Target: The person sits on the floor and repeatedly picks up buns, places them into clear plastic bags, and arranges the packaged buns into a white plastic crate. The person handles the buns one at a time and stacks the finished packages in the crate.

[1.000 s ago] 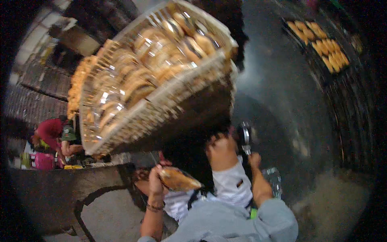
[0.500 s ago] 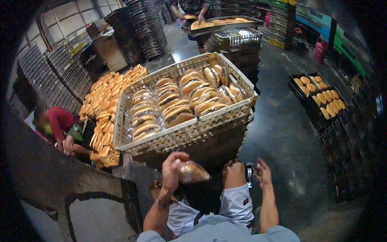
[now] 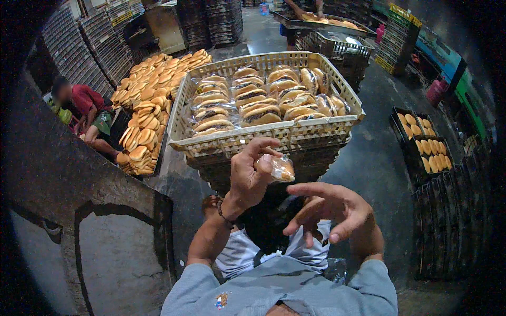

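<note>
Pinched in my left hand [image 3: 250, 176] is a small bun in clear plastic wrap [image 3: 283, 168], held just in front of a white plastic crate [image 3: 300, 131]. My right hand [image 3: 340, 210] hovers to its right with fingers spread and nothing in them, apart from the bun. Several wrapped buns with dark filling [image 3: 261, 113] stand on edge in rows inside the crate, some tilted at its right end. The crate rests on a dark stack [image 3: 311, 158] in front of my knees.
Loose buns lie in a large heap [image 3: 150, 113] on the left, beside a seated person in a red shirt [image 3: 89, 102]. Black trays of buns [image 3: 421, 139] stand to the right. Farther back, another person's hands reach over a bun tray [image 3: 329, 23]. A red gas cylinder [image 3: 436, 92] stands far right.
My left hand has come up and to the right with the wrapped bun. My right hand has swung inward from beside my knee toward the bun. The view has shifted.
</note>
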Available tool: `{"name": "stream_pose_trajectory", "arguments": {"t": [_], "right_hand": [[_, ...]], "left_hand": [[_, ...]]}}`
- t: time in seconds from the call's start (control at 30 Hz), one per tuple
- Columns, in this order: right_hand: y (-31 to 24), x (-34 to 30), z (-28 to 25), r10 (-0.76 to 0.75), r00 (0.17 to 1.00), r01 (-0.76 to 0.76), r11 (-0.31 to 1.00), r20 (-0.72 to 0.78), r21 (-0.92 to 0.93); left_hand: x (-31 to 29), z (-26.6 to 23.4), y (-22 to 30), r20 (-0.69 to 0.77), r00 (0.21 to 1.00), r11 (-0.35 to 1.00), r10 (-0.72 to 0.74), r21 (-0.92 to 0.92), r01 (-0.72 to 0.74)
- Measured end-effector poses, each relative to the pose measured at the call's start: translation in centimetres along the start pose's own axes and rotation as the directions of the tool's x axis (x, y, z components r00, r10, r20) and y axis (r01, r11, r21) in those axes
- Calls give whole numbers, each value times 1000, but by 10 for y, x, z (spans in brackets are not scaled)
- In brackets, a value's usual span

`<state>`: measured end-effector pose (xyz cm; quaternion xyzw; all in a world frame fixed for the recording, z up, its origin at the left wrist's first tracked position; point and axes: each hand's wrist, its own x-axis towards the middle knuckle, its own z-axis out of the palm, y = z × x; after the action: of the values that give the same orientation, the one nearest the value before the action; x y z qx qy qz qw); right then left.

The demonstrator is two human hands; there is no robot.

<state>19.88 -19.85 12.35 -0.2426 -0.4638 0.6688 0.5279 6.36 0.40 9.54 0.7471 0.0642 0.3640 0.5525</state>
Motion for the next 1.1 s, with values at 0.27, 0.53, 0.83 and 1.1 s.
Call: {"name": "stream_pose_trajectory", "arguments": {"t": [0.27, 0.53, 0.83, 1.1], "right_hand": [[-4, 31, -7, 29, 969, -63, 989, -244, -134], [5, 26, 8, -192, 857, -85, 862, -478, -500], [24, 32, -22, -262, 858, -215, 599, -443, -771], [43, 39, 2, -700, 705, -88, 69, -112, -994]], "left_hand": [[-12, 2, 16, -26, 1000, 1000, -4, 18, 5], [-14, -4, 8, -32, 989, 990, 144, 13, -144], [-21, 2, -3, -67, 957, 958, 281, 76, -276], [-24, -4, -11, -152, 981, 991, 123, -30, -129]]}}
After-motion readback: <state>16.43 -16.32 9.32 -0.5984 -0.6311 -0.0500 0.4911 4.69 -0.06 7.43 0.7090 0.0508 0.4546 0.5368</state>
